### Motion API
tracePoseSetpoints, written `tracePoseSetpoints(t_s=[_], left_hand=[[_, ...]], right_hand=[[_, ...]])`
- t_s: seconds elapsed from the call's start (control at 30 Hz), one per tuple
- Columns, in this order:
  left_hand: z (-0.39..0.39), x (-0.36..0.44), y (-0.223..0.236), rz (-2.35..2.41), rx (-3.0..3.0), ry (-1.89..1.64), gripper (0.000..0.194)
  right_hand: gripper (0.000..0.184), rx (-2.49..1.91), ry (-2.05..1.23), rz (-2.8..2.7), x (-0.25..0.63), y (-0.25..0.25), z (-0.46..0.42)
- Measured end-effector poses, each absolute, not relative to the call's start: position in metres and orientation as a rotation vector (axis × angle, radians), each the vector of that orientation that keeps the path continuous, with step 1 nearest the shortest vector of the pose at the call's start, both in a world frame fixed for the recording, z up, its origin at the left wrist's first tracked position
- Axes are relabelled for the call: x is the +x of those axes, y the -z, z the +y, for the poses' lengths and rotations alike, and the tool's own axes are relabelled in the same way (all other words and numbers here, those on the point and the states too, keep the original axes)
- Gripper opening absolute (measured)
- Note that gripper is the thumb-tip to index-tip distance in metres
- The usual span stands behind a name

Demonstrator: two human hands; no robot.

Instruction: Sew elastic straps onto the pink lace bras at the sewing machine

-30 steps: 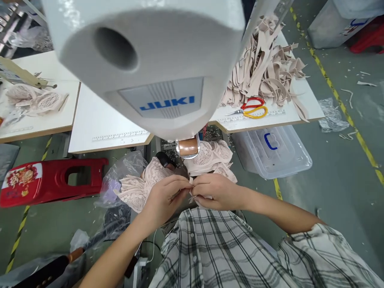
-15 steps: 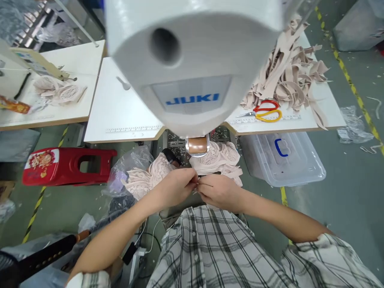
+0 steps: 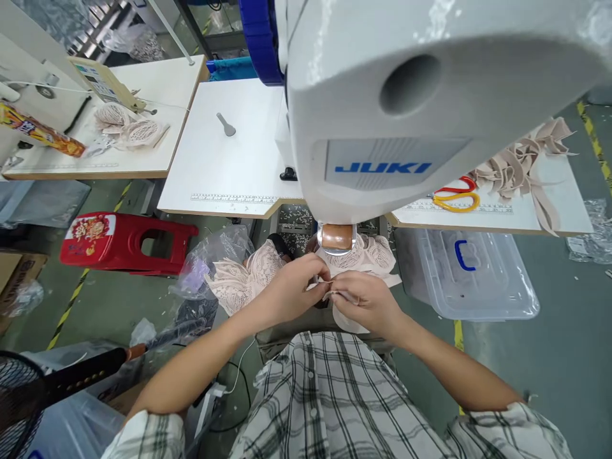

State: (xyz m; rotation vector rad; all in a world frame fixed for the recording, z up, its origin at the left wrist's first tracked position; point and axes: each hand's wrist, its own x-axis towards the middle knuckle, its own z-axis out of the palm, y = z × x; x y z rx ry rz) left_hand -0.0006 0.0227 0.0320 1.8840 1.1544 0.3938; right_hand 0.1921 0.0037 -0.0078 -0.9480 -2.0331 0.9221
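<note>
- The fingers of the left hand (image 3: 292, 290) and the right hand (image 3: 370, 305) are pinched together on a narrow pale fabric (image 3: 329, 294), just on the near side of the sewing machine (image 3: 377, 150).
- It could slip or twist, I think, because only fingertips hold it and so little edge is free.
- A wider pale piece (image 3: 350, 324) hangs below the right hand; I cannot tell if it is the same cloth. Its weight could pull the edges out of line.
- The left lace piece (image 3: 246, 278) lies close to the left forearm, so a moving elbow could drag it to the floor.
- The scissors (image 3: 456, 199) are near the near edge of the bench (image 3: 224, 156); a careless sleeve could knock them down.
- Compared with half a second ago, the view is turned to the left: the machine stands farther right, and it covers more of the strip heap (image 3: 519, 166).
- The fabric between the fingertips, hardly visible then, now shows clearly.
</note>
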Motion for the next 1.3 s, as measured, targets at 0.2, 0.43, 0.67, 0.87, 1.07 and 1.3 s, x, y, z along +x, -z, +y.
tracePoseSetpoints(t_s=[0.2,0.43,0.67,0.87,1.07,1.3], left_hand=[[0.006,0.009,-0.011,1.188,1.782,-0.909,0.014],[0.006,0.016,0.006,1.174,2.055,-1.138,0.016],[0.003,0.023,0.005,1.216,1.878,-1.138,0.014],[0.005,0.023,-0.003,1.271,1.893,-1.162,0.015],[0.010,0.018,-0.021,1.097,2.136,-1.184,0.004],[0.017,0.016,-0.029,1.067,2.142,-1.113,0.008]], right_hand=[[0.014,-1.006,-1.004,-1.852,0.191,-0.006,0.003],[0.016,-1.048,-0.920,-1.906,0.189,-0.014,0.002],[0.013,-1.136,-0.997,-1.755,0.187,-0.012,0.002],[0.015,-1.278,-0.918,-1.838,0.201,-0.015,0.012],[0.019,-1.315,-0.919,-2.055,0.214,-0.034,0.032],[0.020,-1.234,-1.569,-1.853,0.218,-0.050,0.043]])
